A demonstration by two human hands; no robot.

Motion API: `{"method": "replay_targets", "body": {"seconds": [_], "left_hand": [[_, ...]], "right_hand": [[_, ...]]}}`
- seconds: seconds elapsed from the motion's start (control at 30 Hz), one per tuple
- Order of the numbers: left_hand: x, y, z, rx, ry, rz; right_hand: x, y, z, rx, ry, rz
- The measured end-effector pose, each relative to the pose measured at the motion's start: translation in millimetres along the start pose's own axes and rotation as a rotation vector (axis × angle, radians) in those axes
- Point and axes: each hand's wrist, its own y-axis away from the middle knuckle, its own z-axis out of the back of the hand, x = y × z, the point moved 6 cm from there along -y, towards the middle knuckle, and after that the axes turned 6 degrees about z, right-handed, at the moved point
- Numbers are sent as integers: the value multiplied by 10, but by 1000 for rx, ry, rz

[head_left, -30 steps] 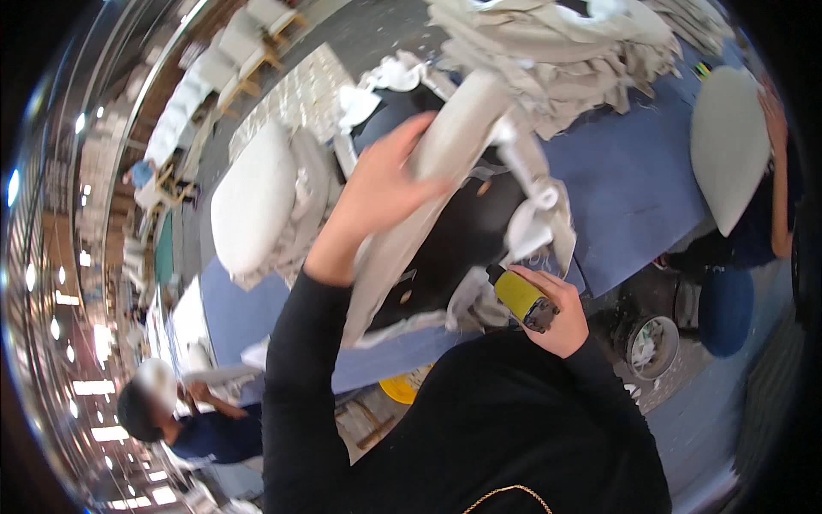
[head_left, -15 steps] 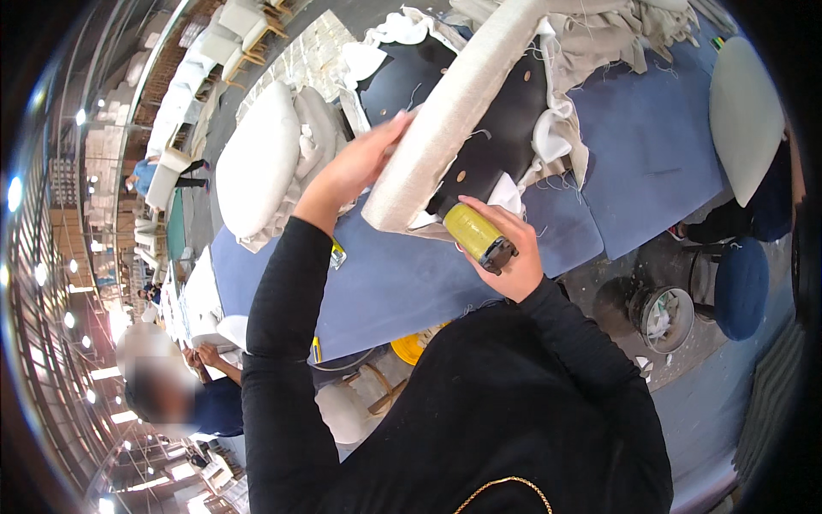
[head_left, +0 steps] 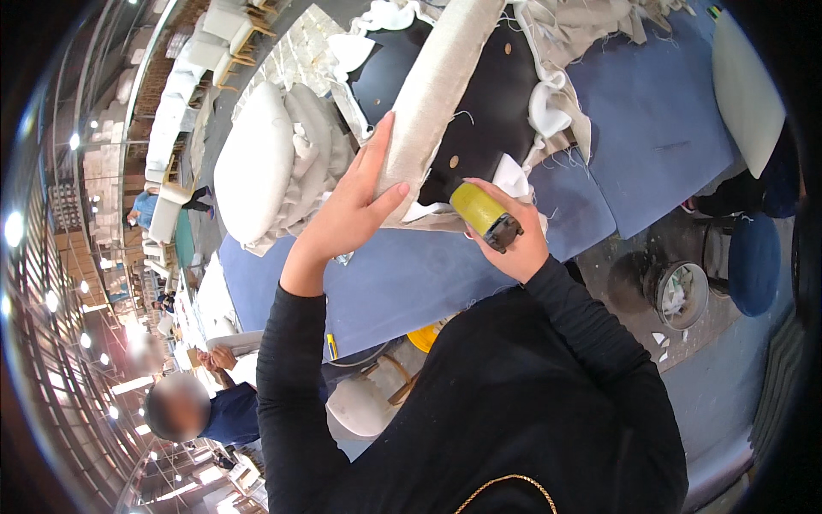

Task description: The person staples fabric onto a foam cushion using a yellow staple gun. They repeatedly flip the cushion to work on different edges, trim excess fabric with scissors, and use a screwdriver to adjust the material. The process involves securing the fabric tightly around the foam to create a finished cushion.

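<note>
A beige fabric-covered furniture piece point(head_left: 441, 81) stands tilted over the blue worktable, its black underside point(head_left: 479, 120) showing beside the padded edge. White padding point(head_left: 548, 107) and frayed cloth stick out along that underside. My left hand point(head_left: 355, 201) lies against the near end of the padded edge, fingers stretched and thumb apart. In my right hand point(head_left: 518, 227) is a yellow staple gun point(head_left: 477, 204) with a dark end cap, held near the piece's lower corner. Its nose is hidden, so whether it touches the piece I cannot tell.
Plump off-white cushions point(head_left: 253, 167) sit left on the blue worktable point(head_left: 402, 274). A yellow cutter point(head_left: 331, 346) lies at its near edge. Right are a bucket of scraps point(head_left: 682, 295), a round blue stool point(head_left: 753, 265) and a pale cushion point(head_left: 747, 90). A co-worker point(head_left: 214, 411) is at lower left.
My left hand has come down to the near end of the padded edge and rests there. The staple gun has shifted slightly up, and its dark nose no longer shows.
</note>
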Motion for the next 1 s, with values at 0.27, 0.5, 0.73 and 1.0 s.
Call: {"method": "replay_targets", "body": {"seconds": [0.27, 0.5, 0.73, 1.0], "left_hand": [[-153, 32, -37, -200, -202, -29], [-197, 48, -92, -243, -214, 8], [-315, 65, -141, -268, -249, 69], [-317, 58, -148, -221, -207, 39]], "right_hand": [[331, -92, 101, 108, -51, 30], [588, -164, 142, 73, -102, 90], [526, -214, 137, 133, -93, 55], [544, -192, 123, 145, -47, 118]]}}
